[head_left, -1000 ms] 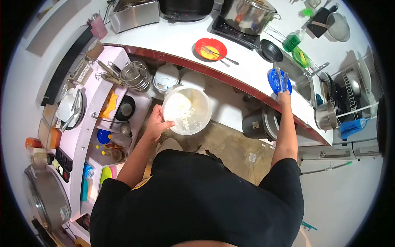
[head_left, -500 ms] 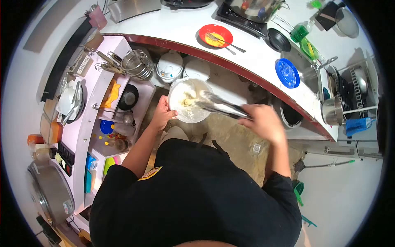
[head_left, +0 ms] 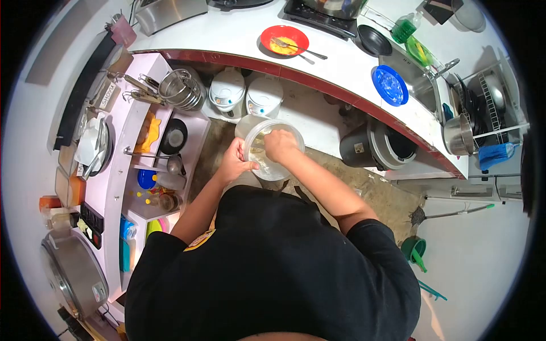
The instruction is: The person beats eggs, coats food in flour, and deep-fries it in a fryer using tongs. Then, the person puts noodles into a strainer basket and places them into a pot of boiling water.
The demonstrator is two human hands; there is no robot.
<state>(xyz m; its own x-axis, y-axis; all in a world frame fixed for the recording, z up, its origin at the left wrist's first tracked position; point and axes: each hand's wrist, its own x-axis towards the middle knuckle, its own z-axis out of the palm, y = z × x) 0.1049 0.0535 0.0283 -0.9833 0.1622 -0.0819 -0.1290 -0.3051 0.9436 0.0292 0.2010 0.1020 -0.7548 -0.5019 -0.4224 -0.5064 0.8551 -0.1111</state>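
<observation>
In front of the person's black shirt (head_left: 273, 261), one round, translucent tub (head_left: 275, 169), smeared whitish inside, is held with its mouth facing up. One left hand (head_left: 235, 163) grips its side; one right hand (head_left: 280, 145) is curled at the mouth, any held item hidden. The counter (head_left: 341, 65) bears one red dish (head_left: 302, 37) and one blue dish (head_left: 379, 83).

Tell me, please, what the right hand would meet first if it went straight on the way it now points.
Probably the inner wall of the translucent tub; the right hand's depth inside is unclear.
</observation>
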